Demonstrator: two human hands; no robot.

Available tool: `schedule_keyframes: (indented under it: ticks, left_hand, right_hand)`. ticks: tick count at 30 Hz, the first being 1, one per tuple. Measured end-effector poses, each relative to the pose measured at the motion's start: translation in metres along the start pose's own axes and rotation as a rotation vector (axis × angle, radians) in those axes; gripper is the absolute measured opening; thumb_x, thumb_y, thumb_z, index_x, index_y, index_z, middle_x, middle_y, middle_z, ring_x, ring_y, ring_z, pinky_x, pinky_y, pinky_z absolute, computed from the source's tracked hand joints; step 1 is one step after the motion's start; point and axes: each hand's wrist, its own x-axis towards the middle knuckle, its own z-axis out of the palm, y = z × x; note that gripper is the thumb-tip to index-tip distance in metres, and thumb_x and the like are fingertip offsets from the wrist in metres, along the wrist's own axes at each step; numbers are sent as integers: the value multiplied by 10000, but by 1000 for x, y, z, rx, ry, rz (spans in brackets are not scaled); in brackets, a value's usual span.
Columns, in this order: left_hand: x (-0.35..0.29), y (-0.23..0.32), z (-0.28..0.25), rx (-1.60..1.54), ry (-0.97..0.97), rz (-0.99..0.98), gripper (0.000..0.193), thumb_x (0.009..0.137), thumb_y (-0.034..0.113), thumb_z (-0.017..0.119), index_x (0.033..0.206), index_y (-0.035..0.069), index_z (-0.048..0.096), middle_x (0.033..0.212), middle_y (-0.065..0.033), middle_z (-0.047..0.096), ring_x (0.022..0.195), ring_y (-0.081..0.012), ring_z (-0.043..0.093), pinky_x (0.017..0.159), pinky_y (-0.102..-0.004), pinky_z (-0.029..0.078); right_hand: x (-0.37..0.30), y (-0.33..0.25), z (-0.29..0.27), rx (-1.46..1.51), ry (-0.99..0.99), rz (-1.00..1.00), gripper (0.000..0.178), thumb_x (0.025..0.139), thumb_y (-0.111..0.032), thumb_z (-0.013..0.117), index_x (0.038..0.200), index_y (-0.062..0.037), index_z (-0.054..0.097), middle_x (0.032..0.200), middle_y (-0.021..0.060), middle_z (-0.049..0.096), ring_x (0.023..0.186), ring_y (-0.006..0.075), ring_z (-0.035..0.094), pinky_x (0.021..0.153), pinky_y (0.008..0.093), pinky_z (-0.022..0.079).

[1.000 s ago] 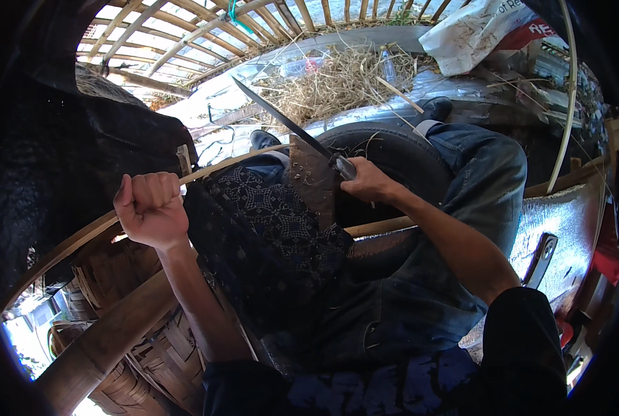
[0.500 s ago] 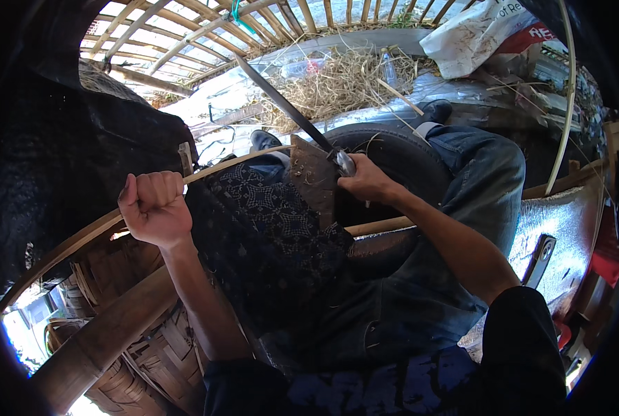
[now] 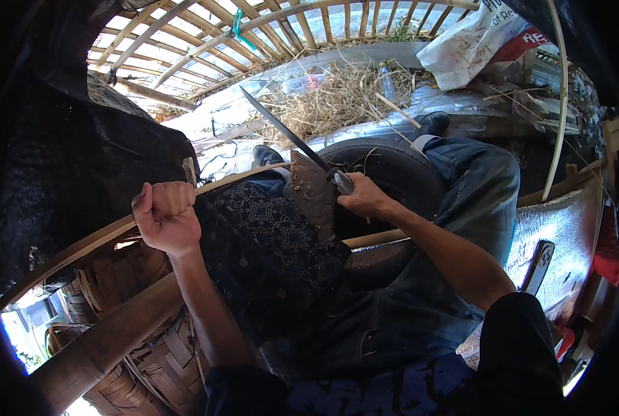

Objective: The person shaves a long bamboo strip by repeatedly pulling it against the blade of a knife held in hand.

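My left hand (image 3: 167, 218) is closed in a fist round a long bamboo strip (image 3: 243, 177), which runs from the lower left up to the right. The strip's far end reaches a brown wooden block (image 3: 311, 191) between my legs. In my right hand (image 3: 366, 197) is the handle of a long machete (image 3: 285, 130), its blade pointing up and to the left past the block. A dark patterned cloth (image 3: 271, 222) covers my left leg. Behind the block lies a black tyre (image 3: 399, 166).
Ahead, a heap of shavings (image 3: 330, 97) lies by a slatted bamboo fence (image 3: 254, 35). A clear bottle (image 3: 387, 82) rests in it. A thick bamboo pole (image 3: 108, 340) and woven baskets (image 3: 126, 277) are at lower left. A phone (image 3: 539, 267) lies at right, below an upright thin strip (image 3: 561, 111).
My left hand and the bamboo strip have shifted slightly right and down in the picture. The machete's tip sits a little lower; both grips stay the same.
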Motion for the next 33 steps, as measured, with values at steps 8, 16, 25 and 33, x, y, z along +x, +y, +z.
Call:
schedule_keyframes:
  ticks: [8, 16, 25, 33]
  left_hand:
    - [1, 2, 2, -49, 174, -17, 424, 895, 190, 331, 500, 126, 191, 442, 19, 148, 424, -84, 110, 437, -279, 128]
    - [-2, 2, 6, -25, 313, 13, 421, 898, 193, 346, 510, 136, 191, 448, 24, 142, 434, -83, 101, 432, -275, 123]
    - [-4, 3, 0, -56, 362, 2, 427, 895, 211, 342, 509, 135, 175, 447, 29, 145, 427, -81, 101, 425, -279, 110]
    - [-7, 2, -3, -32, 310, 18, 425, 902, 212, 331, 513, 130, 179, 455, 30, 143, 434, -81, 104, 436, -282, 117]
  right_hand:
    - [-5, 17, 11, -4, -116, 111, 281, 656, -155, 559, 866, 32, 546, 759, 142, 586, 730, 230, 567, 678, 331, 449]
    - [3, 24, 11, -309, 1, 194, 275, 650, -144, 541, 853, 41, 539, 755, 220, 592, 740, 322, 602, 699, 366, 459]
    - [-6, 35, 8, -143, -149, 369, 279, 637, -131, 546, 857, 39, 551, 786, 255, 587, 763, 353, 592, 709, 370, 456]
    - [5, 22, 4, -221, 81, 34, 307, 649, -160, 531, 887, 31, 566, 775, 245, 594, 788, 370, 589, 714, 381, 467]
